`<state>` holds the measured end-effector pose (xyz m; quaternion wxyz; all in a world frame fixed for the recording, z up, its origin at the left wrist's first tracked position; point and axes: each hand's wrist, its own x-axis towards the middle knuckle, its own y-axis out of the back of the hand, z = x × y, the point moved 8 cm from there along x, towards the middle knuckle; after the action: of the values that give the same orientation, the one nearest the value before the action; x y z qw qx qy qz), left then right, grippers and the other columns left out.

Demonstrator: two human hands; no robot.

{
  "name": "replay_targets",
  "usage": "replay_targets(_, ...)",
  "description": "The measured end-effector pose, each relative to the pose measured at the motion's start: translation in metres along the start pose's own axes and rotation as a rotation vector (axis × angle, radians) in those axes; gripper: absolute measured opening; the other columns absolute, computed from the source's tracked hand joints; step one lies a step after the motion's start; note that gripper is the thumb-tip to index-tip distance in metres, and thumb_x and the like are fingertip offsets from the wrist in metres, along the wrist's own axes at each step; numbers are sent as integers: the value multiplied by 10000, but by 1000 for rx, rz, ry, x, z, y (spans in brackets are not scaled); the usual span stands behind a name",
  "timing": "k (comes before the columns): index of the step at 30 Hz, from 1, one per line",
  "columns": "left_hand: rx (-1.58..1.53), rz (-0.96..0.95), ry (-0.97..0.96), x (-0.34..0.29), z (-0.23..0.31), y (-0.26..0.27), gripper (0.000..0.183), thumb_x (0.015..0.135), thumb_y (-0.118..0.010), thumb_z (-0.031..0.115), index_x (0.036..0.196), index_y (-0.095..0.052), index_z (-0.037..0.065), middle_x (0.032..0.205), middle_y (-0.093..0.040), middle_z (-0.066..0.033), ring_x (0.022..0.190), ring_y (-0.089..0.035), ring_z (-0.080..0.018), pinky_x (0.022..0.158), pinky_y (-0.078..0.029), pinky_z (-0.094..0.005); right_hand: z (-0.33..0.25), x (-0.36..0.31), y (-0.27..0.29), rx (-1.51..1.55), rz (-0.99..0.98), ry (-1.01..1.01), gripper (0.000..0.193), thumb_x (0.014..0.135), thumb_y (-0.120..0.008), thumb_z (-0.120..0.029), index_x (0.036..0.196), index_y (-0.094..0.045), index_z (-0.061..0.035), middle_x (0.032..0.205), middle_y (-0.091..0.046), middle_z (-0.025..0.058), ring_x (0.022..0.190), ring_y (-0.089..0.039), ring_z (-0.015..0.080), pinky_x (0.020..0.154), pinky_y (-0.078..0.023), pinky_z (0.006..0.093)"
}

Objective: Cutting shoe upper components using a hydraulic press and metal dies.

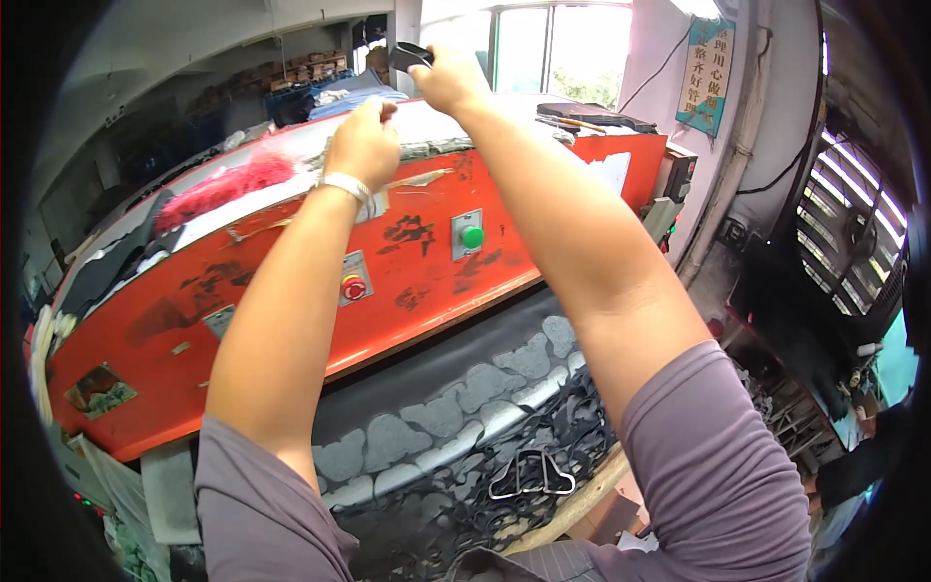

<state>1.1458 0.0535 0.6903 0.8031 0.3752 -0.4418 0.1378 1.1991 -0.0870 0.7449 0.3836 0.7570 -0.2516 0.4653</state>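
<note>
Both my arms reach up and forward over the red beam of a large press-like machine (407,252). My right hand (456,80), higher and farther away, is closed on a black curved band-like piece (405,56) whose exact kind I cannot make out. Lower and to the left, my left hand (367,144) is held above the beam's top edge with its fingers curled. Whatever lies inside those fingers is hidden. A pale band (346,184) circles the left wrist.
The beam's front carries a green button (472,236) and a red knob (353,287). Pink-red fluffy material (228,184) lies on top. Below are a dark sheet with grey cut shapes (485,386), black scraps (572,427) and a metal outline frame (531,475). A black fan (858,233) stands right.
</note>
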Motion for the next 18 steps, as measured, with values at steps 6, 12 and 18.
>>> replay_targets(6, 365, -241, 156, 29, -25, -97, 541, 876, -549, 490, 1220, -604, 76, 1234, -593, -199, 1173, -550, -336, 990, -419, -393, 78, 7, -68, -318, -450, 19, 355, 823, -639, -348, 1026, -697, -62, 1091, -664, 167, 1002, -642, 309, 859, -507, 407)
replay_targets(12, 431, -213, 113, 41, -54, -78, 519, 880, -577, 477, 1172, -641, 53, 1098, -674, -134, 999, -642, -235, 896, -461, -324, 72, -8, -38, -48, -417, 249, 379, 768, -670, -369, 900, -722, -18, 935, -683, 216, 934, -669, 330, 852, -523, 379)
replay_targets(18, 284, -228, 173, 26, -61, -80, 523, 919, -586, 418, 1258, -580, 19, 1156, -645, -85, 1056, -587, -140, 925, -446, -271, 80, -6, -1, 39, -626, 438, 318, 755, -672, -330, 865, -728, -37, 963, -677, 204, 938, -663, 323, 856, -512, 378)
